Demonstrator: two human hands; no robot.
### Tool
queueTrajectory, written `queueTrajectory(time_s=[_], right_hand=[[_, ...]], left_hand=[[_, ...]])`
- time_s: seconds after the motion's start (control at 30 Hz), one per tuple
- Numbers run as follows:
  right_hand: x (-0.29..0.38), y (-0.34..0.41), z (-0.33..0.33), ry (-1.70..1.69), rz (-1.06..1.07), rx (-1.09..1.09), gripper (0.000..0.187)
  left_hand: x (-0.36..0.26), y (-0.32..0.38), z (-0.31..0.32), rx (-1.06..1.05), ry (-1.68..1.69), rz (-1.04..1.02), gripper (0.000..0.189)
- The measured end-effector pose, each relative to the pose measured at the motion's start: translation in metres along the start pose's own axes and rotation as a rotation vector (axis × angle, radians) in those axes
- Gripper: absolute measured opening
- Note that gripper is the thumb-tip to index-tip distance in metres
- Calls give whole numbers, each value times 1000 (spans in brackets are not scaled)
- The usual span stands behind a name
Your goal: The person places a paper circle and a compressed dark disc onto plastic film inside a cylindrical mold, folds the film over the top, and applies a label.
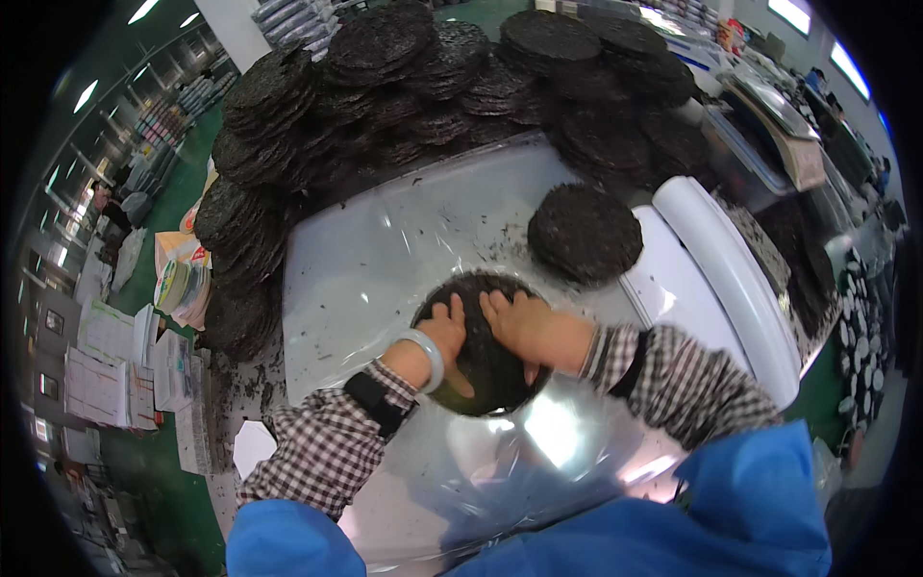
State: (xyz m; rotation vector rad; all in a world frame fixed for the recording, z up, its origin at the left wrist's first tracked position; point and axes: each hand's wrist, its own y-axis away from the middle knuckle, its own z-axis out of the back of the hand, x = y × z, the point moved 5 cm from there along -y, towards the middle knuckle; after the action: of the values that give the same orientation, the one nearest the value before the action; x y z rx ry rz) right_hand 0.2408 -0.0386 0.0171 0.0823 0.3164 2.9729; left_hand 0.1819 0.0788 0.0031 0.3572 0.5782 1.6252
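Note:
A round, dark sheet, perhaps dried seaweed (490,382), lies on clear plastic film (360,288) over the table before me. My left hand (445,337) rests on its left part, fingers spread, with a pale bangle (430,357) at the wrist. On its right part lies my right hand (520,328), palm down, fingers apart and thumb partly hidden. Neither hand grips anything. A thicker dark round stack (585,233) sits just beyond my right hand, not touching it. Dark crumbs are scattered on the film near that stack.
Several tall stacks of dark rounds (382,50) line the table's far side and left side (241,238). To the right are a white roll (728,288), white sheets (678,281) and a clear plastic bin (746,155). Papers (101,382) and a clear box (173,371) stand at left.

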Motion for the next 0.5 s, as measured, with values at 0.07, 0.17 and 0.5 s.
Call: queueTrajectory(time_s=[0.07, 0.17, 0.5], right_hand=[[8, -9, -21, 131, 3, -9, 114], [0, -28, -46, 184, -50, 135, 112], [-184, 82, 6, -472, -941, -878, 67]], left_hand=[[3, -26, -29, 35, -9, -3, 156], [0, -48, -45, 9, -69, 15, 155], [-72, 80, -60, -751, 151, -403, 60]])
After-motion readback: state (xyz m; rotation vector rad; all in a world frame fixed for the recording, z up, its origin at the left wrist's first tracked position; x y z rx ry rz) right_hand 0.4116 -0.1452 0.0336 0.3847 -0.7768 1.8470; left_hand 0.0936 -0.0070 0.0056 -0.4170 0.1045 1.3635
